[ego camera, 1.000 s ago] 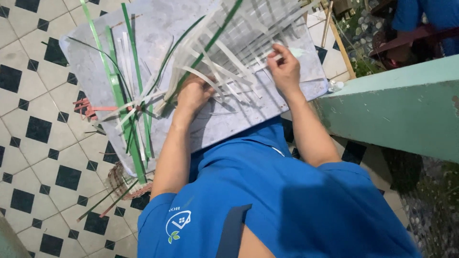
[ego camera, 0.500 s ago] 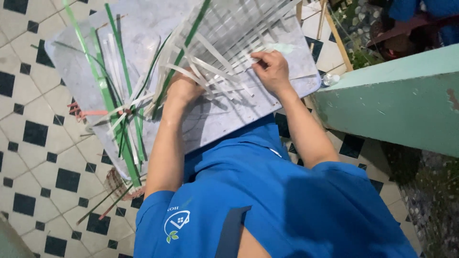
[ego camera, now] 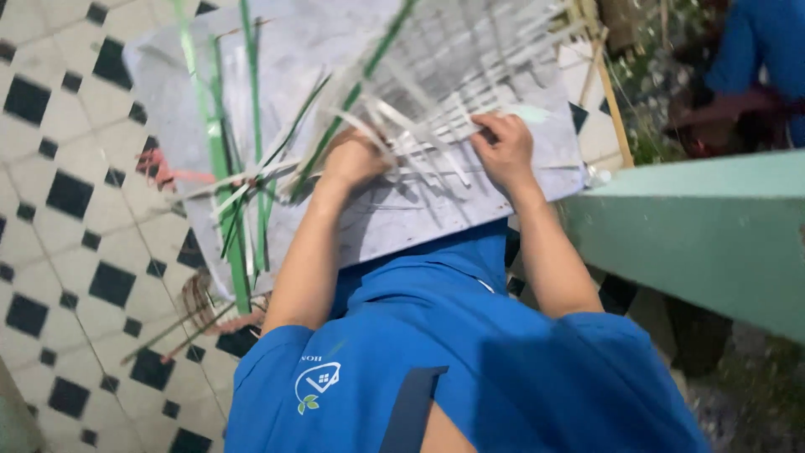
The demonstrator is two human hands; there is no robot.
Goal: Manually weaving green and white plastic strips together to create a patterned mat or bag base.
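Pale woven strips at frame centre: light, springy, slippery; grip near weave. Left hand fingers curled on strips, right hand pinching one.

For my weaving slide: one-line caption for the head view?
Left hand and right hand press white strips on a grey board.

You are working over a grey marbled board that is lying on the black-and-white tiled floor, with the pale woven strip mat and loose green strips resting on it, and thin sticks lying on the tiles beside it.
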